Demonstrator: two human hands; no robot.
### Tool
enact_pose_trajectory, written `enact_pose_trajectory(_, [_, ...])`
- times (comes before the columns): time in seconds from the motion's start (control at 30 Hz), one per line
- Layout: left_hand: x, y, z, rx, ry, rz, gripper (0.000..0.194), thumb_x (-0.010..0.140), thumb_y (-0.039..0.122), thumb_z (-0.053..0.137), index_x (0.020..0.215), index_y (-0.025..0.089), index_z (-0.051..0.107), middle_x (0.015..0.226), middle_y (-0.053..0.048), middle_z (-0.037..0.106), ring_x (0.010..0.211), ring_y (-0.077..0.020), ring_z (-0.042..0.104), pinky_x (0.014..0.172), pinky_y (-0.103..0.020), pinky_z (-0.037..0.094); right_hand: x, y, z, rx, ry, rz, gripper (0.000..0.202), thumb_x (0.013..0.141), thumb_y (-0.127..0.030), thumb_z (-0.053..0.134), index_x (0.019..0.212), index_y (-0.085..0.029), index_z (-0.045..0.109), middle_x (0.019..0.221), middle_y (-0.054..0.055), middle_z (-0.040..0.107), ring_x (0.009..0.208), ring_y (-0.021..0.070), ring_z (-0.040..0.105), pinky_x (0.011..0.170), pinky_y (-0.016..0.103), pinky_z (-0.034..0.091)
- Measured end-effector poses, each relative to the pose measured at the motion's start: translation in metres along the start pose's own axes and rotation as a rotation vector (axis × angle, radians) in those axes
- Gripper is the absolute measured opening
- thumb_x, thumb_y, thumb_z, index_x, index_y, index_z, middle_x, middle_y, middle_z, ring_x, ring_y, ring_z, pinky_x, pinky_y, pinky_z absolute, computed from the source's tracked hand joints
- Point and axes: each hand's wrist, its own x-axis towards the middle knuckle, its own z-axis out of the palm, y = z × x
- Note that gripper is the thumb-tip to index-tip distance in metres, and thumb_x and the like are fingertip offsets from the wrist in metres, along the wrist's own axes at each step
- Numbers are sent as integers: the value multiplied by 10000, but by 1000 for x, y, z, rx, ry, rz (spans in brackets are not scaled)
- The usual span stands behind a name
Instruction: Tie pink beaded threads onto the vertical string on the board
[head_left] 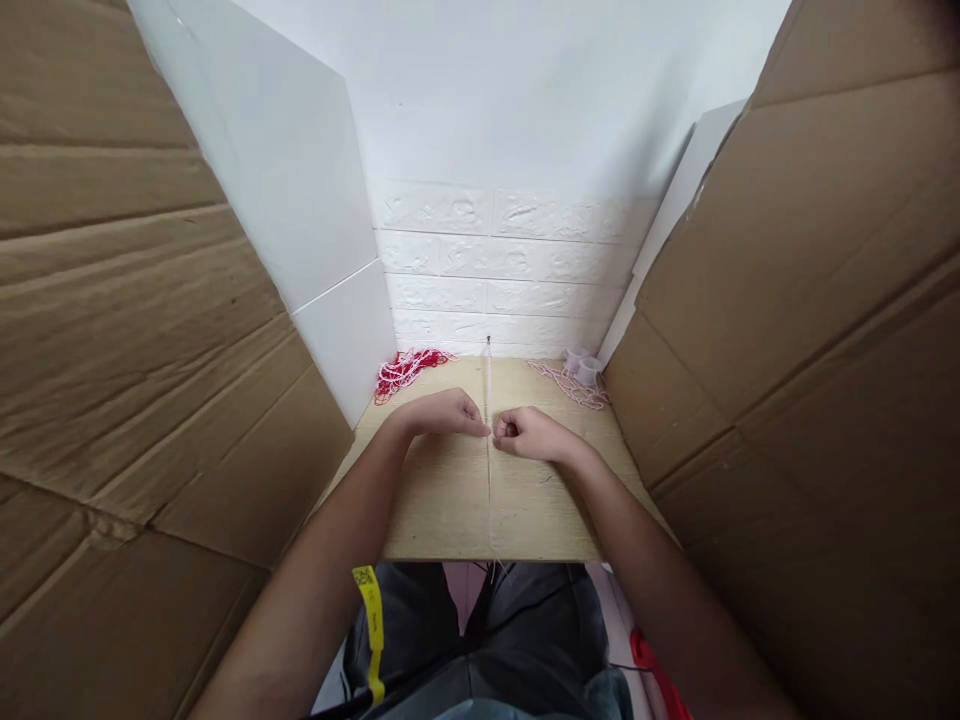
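Observation:
A thin pale cord [489,490] runs straight across the light wooden table [435,500], from a small pin at the far edge to the near edge and over it. My left hand [442,412] pinches the cord from the left at mid-table. My right hand [529,435] pinches it from the right, fingertips almost touching the left ones.
A heap of red and white cords [405,370] lies at the far left corner. Pink cords [574,385] and small clear cups [585,368] sit at the far right. Cardboard walls [150,350] close in both sides; a white brick-pattern wall [502,270] stands behind.

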Motion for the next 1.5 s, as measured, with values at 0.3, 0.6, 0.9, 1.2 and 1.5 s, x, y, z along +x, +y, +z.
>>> enact_pose_trajectory(0.3, [8,-2,5,-27,-35,1,187,656,347,681,656,165,726,554,34,520,573,-115,395,567,-261,277,4,4,2,-86,-8,-29,94,752,-201,533,663,-181,514,626,-37,497,600,104,404,574,245,287])
enact_pose_trajectory(0.6, [7,-3,4,-84,-54,22,166,657,281,591,577,160,672,541,1,553,564,-132,447,532,-274,290,6,7,2,-114,-25,-61,156,764,-211,482,616,-190,436,593,-47,404,591,102,355,563,255,251])
enact_pose_trajectory(0.9, [3,1,3,-124,41,-23,173,637,290,580,537,154,614,521,3,509,526,-118,401,497,-263,255,7,10,3,-143,51,-31,198,776,-235,498,593,-188,437,564,-50,385,566,101,346,549,264,229])
enact_pose_trajectory(1.2, [-1,8,2,-145,110,-25,128,586,241,540,490,170,494,496,33,378,506,-95,297,495,-266,201,8,10,2,-188,79,15,213,780,-237,511,583,-185,451,565,-44,421,569,102,360,559,270,223])
enact_pose_trajectory(1.5, [-4,7,-2,-141,162,-90,120,584,242,551,499,172,503,493,35,348,477,-93,285,473,-273,161,10,15,1,-218,106,57,251,800,-274,528,576,-184,462,560,-43,410,572,104,341,558,272,215])
